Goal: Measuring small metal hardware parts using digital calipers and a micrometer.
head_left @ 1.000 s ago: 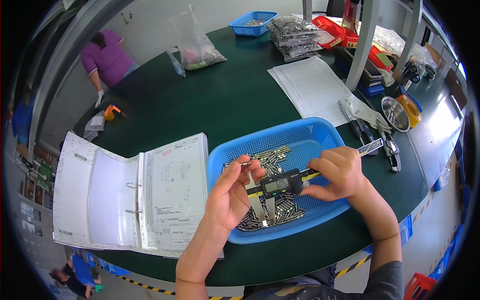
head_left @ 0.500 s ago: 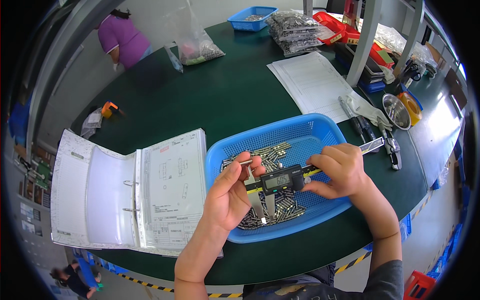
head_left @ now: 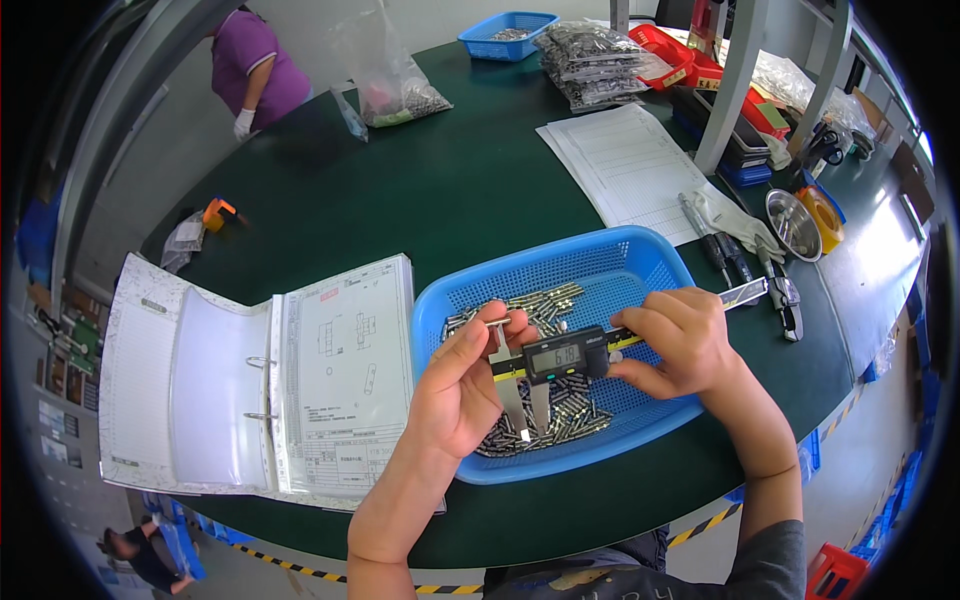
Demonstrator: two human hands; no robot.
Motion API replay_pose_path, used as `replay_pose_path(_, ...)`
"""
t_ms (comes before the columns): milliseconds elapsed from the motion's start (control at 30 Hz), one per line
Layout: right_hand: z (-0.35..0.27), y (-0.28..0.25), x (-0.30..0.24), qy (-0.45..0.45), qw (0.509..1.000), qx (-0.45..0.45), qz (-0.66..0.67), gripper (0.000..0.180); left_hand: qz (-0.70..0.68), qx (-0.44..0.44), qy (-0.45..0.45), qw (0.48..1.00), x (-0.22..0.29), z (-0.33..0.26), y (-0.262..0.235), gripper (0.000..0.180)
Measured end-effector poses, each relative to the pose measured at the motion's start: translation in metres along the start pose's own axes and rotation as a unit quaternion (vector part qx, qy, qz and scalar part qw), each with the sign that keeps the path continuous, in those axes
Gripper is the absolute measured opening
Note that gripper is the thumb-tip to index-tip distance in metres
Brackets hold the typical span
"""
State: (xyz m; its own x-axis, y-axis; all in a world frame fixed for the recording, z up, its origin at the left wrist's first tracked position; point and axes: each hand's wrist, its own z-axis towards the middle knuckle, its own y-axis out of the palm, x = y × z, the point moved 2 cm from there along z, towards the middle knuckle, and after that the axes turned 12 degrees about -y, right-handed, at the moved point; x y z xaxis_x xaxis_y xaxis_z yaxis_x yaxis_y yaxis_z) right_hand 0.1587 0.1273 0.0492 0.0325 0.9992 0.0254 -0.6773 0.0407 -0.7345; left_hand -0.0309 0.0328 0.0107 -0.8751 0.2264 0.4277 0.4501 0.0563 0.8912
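Note:
My left hand (head_left: 452,388) pinches a small metal pin (head_left: 497,322) between thumb and fingers. Against that pin are the small upper jaws of a digital caliper (head_left: 563,357); whether both touch it is hard to see. My right hand (head_left: 678,342) grips the caliper's beam and slider, thumb near the little wheel. The long lower jaws point down, slightly apart, with nothing between them. Beneath both hands sits a blue perforated plastic basket (head_left: 640,262). Many similar metal pins (head_left: 575,420) lie heaped inside it, partly hidden by the hands and caliper.
An open ring binder (head_left: 345,400) with a technical drawing lies left of the basket. Behind are paper sheets (head_left: 625,165) and bagged parts (head_left: 590,65). Pliers (head_left: 782,295), a glove (head_left: 735,218) and a metal bowl (head_left: 793,222) lie right. A person in purple (head_left: 255,70) stands beyond the table.
The pin in my left fingers has tilted to lie more level, and the caliper's displayed reading has changed. The person in purple has turned, showing a gloved hand.

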Motion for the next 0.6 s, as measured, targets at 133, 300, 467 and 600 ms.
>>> replay_pose_path(133, -0.0002, -0.0004, 0.0009, 0.000, 1.000, 0.001, 0.004, 0.031, -0.006, -0.013, -0.009, 1.000, 0.0002, 0.0002, 0.0005, 0.023)
replay_pose_path(300, -0.0003, 0.0000, 0.0002, -0.004, 1.000, -0.006, 0.006, 0.031, 0.000, -0.001, -0.003, 1.000, 0.0004, 0.0001, 0.0002, 0.023)
replay_pose_path(467, -0.0004, 0.0002, 0.0003, -0.003, 1.000, -0.006, 0.010, 0.031, -0.007, 0.015, -0.016, 1.000, 0.0003, 0.0000, -0.0001, 0.023)
replay_pose_path(600, -0.0006, 0.0004, 0.0003, -0.003, 1.000, -0.007, 0.010, 0.031, 0.000, 0.008, -0.008, 1.000, 0.0002, -0.0001, 0.0005, 0.023)
